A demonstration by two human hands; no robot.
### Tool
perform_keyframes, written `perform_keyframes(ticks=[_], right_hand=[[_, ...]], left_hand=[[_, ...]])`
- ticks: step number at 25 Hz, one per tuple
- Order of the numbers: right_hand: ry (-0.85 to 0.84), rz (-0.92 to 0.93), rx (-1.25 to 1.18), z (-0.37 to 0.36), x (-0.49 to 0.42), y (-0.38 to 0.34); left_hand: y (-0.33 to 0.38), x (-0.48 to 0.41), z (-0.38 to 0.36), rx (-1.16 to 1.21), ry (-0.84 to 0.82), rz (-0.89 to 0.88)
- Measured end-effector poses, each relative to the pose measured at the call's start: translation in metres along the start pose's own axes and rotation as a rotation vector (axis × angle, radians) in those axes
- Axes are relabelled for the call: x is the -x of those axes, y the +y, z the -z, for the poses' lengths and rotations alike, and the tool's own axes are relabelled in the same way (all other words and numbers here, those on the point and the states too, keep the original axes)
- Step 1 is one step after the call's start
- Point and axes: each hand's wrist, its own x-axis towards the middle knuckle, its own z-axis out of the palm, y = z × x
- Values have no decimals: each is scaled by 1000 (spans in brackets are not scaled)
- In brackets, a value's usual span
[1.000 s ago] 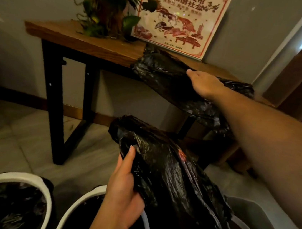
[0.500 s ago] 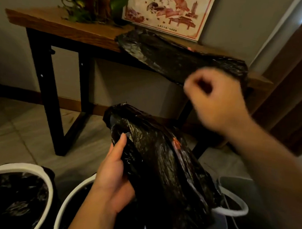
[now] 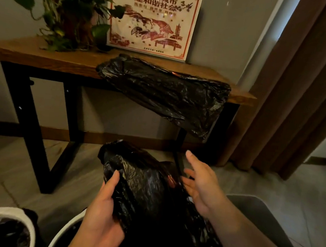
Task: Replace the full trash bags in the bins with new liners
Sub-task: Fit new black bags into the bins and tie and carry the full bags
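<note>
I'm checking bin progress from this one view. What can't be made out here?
Head view: inside of the middle white bin, hidden by the held black bag and left hand.
Head view: left white bin, cut off by the bottom and left edges.
Head view: the held black bag's contents, behind opaque plastic.
Head view: the poster, its bottom line of print too small.

A single wide-angle camera sat on the person's head, facing forward and down. The left hand (image 3: 102, 213), the right hand (image 3: 201, 185) and the black bag (image 3: 147, 186) between them filled the near bottom of the view. The counter (image 3: 34, 55) and poster (image 3: 153, 17) stood farther ahead against the wall, seen from slightly above.
</note>
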Motion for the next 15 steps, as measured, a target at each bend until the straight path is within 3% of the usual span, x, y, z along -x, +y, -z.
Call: perform_keyframes(ticks=[2,6,9,12,14,15], right_hand=[[-44,-37,-2,-11,-13,-2],[-222,-58,271,-10,1,-1],[-265,-28,103,0,21,-4],[-163,15,57,4,52,-9],[-108,34,50,7,80,-7],[-82,36,34,9,94,-4]], left_hand=[[2,2,0,20,11,-11],[14,5,12,17,35,-18],[15,6,12,-97,70,-54],[6,10,6,-462,310,-193],[-2,19,5,-861,578,-441],[-7,26,2,-1019,620,-605]])
